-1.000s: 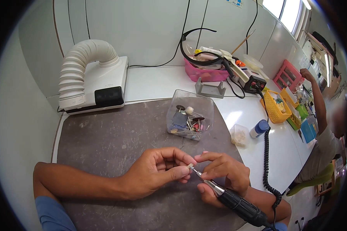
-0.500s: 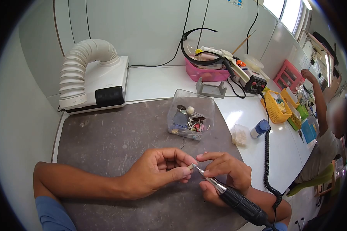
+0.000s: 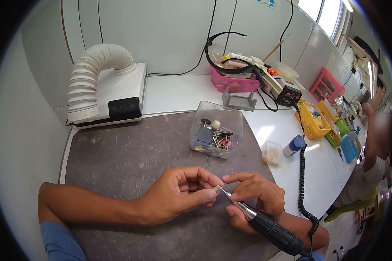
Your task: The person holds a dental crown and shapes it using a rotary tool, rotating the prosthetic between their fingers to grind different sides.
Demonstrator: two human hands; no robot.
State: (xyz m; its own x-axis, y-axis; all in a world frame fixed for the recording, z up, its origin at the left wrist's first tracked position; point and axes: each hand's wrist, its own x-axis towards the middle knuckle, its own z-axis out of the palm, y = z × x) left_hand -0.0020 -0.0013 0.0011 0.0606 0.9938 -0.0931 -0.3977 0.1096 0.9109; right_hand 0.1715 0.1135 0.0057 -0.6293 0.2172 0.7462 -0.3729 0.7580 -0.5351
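Observation:
My left hand (image 3: pixel 176 195) pinches a small pale piece (image 3: pixel 216 189) between thumb and fingertips; it is too small to tell what it is. In my right hand (image 3: pixel 259 191) is a rotary handpiece (image 3: pixel 272 230) with a black body and a silver nose, held like a pen. Its fine tip points up and left and meets the pale piece, or comes very near it. Just beyond both hands, a clear plastic box (image 3: pixel 237 150) holds loose burs, discs and polishing bits.
A white suction unit (image 3: pixel 133 93) with a ribbed hose stands back left. Further right are a pink basket (image 3: pixel 235 85) with safety glasses, a grey cradle (image 3: pixel 239 102), a small clear tub (image 3: pixel 271 153), a blue-capped bottle (image 3: pixel 294 145) and a coiled cord (image 3: pixel 301 187). Another person (image 3: pixel 368 174) sits far right.
Both my hands stay almost where they were, with the handpiece tip still at the pale piece. At the far right, the other person's raised arm has shifted lower and to the right.

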